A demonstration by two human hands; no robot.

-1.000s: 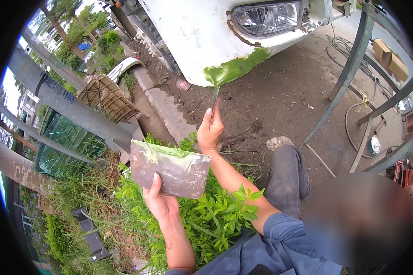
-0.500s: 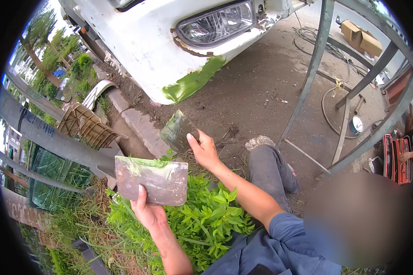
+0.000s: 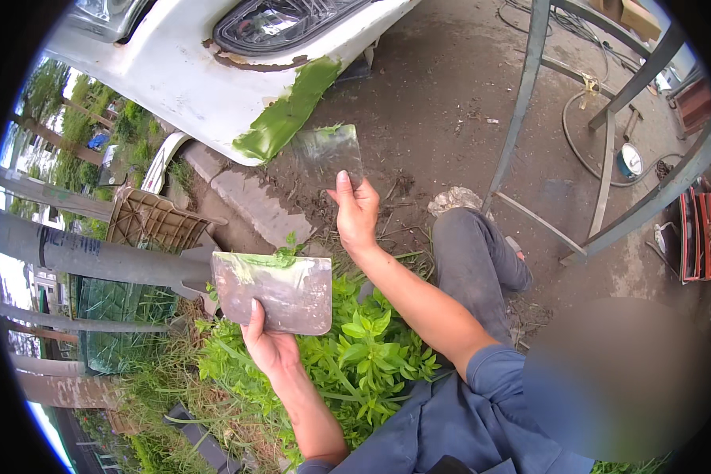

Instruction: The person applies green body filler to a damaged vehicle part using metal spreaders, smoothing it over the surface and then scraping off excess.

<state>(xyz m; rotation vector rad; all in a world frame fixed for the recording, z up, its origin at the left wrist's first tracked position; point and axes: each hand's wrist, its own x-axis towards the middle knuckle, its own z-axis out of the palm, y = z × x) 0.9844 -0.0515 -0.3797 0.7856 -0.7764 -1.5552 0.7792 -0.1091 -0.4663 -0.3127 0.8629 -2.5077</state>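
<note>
My left hand (image 3: 270,347) grips a flat grey-brown putty board (image 3: 296,294) by its lower edge, thumb on top. Green filler is smeared along the board's far edge. A thin, see-through putty spreader (image 3: 338,154) is pinched in my right hand (image 3: 359,215); green residue shows along its upper edge. Just beyond the spreader, a wet-looking green filler patch (image 3: 291,112) covers the lower corner of a white vehicle bumper (image 3: 178,91). In the picture the spreader's left side lies close to that patch; whether they touch I cannot tell. Above the patch sits a lamp (image 3: 280,25) with rusty, chipped paint beneath it.
A leafy green plant (image 3: 375,328) grows under my forearms. Grey metal bars (image 3: 521,110) stand on the right, with a hose, a hammer (image 3: 632,125) and a white-and-blue can (image 3: 630,160) behind them. Left are a concrete kerb (image 3: 241,197), a brown ribbed panel (image 3: 154,220) and a thick pipe (image 3: 110,253).
The spreader has gone up toward the green patch and turned more upright in my right hand. My view has shifted, with the bumper now nearer the top left. The board stays in my left hand.
</note>
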